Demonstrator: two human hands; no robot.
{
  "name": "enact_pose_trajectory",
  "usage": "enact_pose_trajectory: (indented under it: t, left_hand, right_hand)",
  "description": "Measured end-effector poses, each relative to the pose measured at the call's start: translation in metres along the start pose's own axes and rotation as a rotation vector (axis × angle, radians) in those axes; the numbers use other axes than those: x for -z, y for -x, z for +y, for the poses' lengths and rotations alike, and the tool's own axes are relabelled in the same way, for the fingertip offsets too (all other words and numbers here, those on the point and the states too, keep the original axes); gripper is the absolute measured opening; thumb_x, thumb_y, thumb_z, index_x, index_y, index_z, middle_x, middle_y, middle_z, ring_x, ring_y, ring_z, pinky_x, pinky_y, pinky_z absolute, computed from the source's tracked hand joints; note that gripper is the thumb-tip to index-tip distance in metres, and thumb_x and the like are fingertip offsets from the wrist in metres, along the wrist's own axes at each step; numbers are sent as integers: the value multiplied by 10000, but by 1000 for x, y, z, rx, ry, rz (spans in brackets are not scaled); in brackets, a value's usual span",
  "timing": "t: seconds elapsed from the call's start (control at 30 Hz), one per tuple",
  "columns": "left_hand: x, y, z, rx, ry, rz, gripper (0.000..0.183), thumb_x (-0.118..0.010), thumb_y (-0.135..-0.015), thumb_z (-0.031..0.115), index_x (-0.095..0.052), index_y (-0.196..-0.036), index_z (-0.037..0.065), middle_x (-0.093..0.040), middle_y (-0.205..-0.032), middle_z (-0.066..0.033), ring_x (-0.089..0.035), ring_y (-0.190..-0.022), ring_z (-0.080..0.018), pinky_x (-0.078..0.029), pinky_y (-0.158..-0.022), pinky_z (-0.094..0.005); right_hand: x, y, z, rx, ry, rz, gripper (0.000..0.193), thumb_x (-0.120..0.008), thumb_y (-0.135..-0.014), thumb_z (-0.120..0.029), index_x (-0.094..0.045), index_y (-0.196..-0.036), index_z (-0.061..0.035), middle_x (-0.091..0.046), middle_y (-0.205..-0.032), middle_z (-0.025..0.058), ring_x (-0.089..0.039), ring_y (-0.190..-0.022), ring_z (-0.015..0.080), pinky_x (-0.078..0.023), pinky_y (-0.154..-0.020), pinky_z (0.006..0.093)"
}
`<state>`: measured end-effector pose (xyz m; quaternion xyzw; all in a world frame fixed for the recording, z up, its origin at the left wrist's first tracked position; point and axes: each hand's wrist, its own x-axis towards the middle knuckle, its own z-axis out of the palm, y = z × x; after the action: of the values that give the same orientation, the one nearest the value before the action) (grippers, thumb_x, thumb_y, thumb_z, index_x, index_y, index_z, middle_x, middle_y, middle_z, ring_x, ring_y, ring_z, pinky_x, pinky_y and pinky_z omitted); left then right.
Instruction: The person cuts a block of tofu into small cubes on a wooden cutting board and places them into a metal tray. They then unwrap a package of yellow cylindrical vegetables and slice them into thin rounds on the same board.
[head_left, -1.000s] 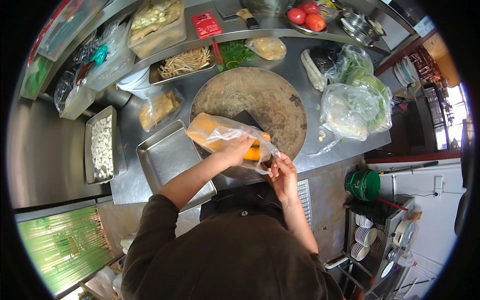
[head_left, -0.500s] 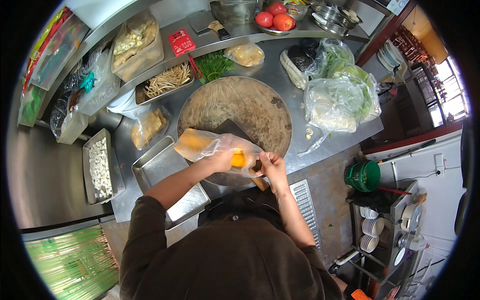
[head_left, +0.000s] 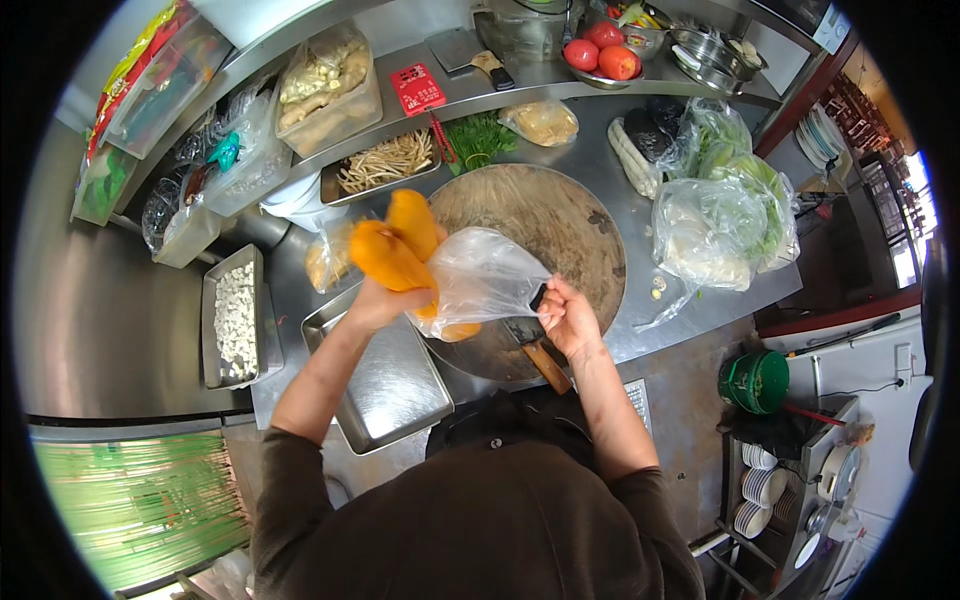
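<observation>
My left hand (head_left: 382,302) is closed round thick, smooth orange vegetable pieces (head_left: 392,252), pumpkin-like, which stick out above it. These sit outside the mouth of a clear plastic bag (head_left: 482,275). Pinched in my right hand (head_left: 568,318) is the other end of that bag, stretched between both hands, with a small dark patch at the fingers. Another orange piece shows low by the bag, near my left wrist. All this hangs over the near left part of a round wooden chopping board (head_left: 580,215). A cleaver (head_left: 548,366) lies on the board's near edge, wooden handle toward me, its blade partly hidden by the bag.
An oblong metal tray (head_left: 400,400) lies left of the board. White diced food fills a pan (head_left: 237,320) farther left. Bagged greens (head_left: 715,220) lie right. Behind are herbs (head_left: 478,140), a tray of pale strips (head_left: 385,165) and a shelf with tomatoes (head_left: 605,57).
The orange pieces, inside the bag before, are now out in my left hand, which has moved up and left. My right hand holds the emptier bag stretched out. The view has shifted.
</observation>
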<state>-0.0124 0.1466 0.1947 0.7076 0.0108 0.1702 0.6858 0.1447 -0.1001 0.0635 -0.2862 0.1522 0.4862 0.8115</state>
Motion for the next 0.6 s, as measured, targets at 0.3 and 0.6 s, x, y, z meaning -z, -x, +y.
enact_pose_trajectory:
  t: [0.3,0.6]
  left_hand:
    - [-26,-25,96,-361,430,364,853,-670,-644,228,-385,-1427,43,-513,-1263,-123,-523,-1209,-298,-345,-1172,-494]
    - [32,16,144,-597,780,365,812,-731,-684,242,-402,-1393,23,-503,-1283,-111,-481,-1280,-271,-239,-1232,-479]
  right_hand:
    - [-41,44,33,-6,304,-211,520,-581,-1030,-441,-454,-1425,-127,-593,-1147,16,-591,-700,100,-478,-588,238]
    - [0,-20,-52,-96,856,-16,277,-646,-976,-133,-606,-1187,41,-588,-704,-5,-498,-539,53,-386,-463,175]
